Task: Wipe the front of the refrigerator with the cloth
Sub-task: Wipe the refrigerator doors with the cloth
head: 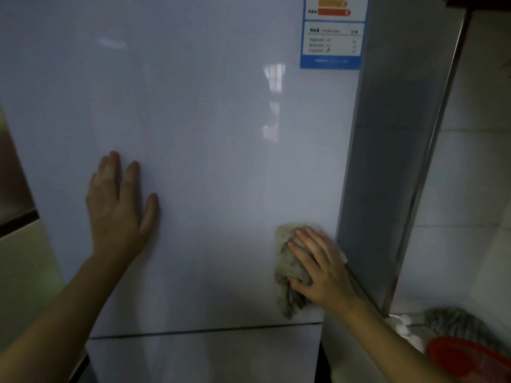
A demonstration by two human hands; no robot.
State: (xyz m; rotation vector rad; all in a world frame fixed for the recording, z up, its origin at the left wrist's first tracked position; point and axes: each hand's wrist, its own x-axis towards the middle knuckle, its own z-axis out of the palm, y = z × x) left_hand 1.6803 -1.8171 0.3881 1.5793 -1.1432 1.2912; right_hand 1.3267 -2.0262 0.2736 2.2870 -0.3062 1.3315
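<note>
Left hand (119,211) flat on the refrigerator (207,128), fingers straight; right hand (322,269) presses the cloth (289,265) against it, fingers extended.

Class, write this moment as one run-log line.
step: wiping | right hand: presses cloth on refrigerator front, lower right, by edge | left hand: flat on front, fingers straight | energy label: upper right

The energy label (333,37) on the refrigerator (207,134) gets chopped off by the top edge, and its print is way too small and soft to read. The right hand (320,269) covers the middle of the cloth (287,272), so only its top, left side and dangling end show. Bottom right, a red tub (467,360) is cut by the corner. The grey striped thing (453,320) behind it is too blurry to name, same for the white blobs (403,322).
</note>
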